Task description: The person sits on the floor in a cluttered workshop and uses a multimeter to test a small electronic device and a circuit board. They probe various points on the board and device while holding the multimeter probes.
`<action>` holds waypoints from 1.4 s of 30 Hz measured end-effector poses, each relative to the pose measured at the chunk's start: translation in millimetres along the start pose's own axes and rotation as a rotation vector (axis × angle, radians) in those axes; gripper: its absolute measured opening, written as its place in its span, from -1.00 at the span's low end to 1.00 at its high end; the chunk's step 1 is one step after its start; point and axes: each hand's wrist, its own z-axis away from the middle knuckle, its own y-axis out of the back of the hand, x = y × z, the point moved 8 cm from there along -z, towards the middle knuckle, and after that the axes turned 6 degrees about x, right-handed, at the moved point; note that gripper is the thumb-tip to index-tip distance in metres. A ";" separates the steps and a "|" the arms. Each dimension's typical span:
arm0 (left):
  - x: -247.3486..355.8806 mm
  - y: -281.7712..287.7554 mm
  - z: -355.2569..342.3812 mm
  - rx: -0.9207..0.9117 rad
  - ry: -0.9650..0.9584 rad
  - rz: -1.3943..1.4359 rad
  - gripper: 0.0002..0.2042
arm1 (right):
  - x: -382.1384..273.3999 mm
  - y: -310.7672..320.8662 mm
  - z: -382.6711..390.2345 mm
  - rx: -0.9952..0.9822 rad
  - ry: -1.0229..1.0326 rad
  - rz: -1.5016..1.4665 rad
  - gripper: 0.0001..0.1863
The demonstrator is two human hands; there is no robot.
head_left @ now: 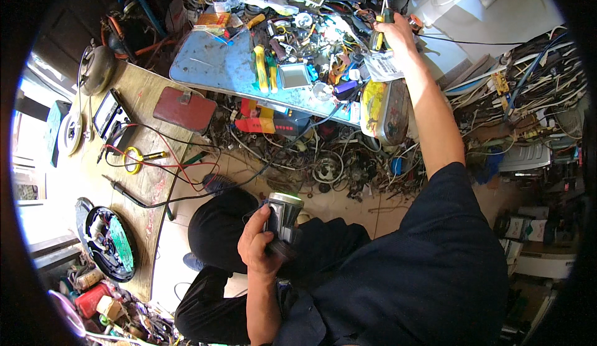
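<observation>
My left hand [256, 241] is wrapped round a dark grey flashlight [283, 216], held over my lap with its wide, pale-rimmed head up. My right arm stretches to the far right end of the blue table [205, 60]. There my right hand [398, 35] closes its thumb and fingers about the dark handle of a screwdriver [388, 15], whose thin shaft points away from me. A yellow and black handle [375, 40] lies just beside the thumb. Under my right wrist are a clear plastic bag with a label [382, 67] and a yellow and grey oblong case [387, 113].
Small parts, yellow-handled pliers [260, 69] and a square tray [295, 76] crowd the blue table. On the wooden table [140, 221] at left lie a soldering iron [124, 192], yellow tape ring [132, 160], meter leads and an opened round device [109, 243]. Tangled cables [528, 78] heap up at right.
</observation>
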 end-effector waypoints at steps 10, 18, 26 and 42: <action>-4.5 -2.4 1.3 -0.006 0.008 0.030 -0.41 | -24.9 -96.9 32.0 -0.419 0.120 0.001 -0.65; -1.1 -1.6 -3.5 0.007 0.020 0.007 -0.38 | 12.4 -120.8 22.0 -0.340 0.129 0.442 -0.58; 1.3 -4.4 -6.0 0.025 -0.027 -0.011 -0.38 | 43.6 -97.8 15.6 -0.542 0.192 0.079 -0.65; 0.6 1.5 2.2 -0.004 0.015 -0.015 -0.40 | 43.4 -14.7 -17.8 0.061 0.315 0.282 -0.71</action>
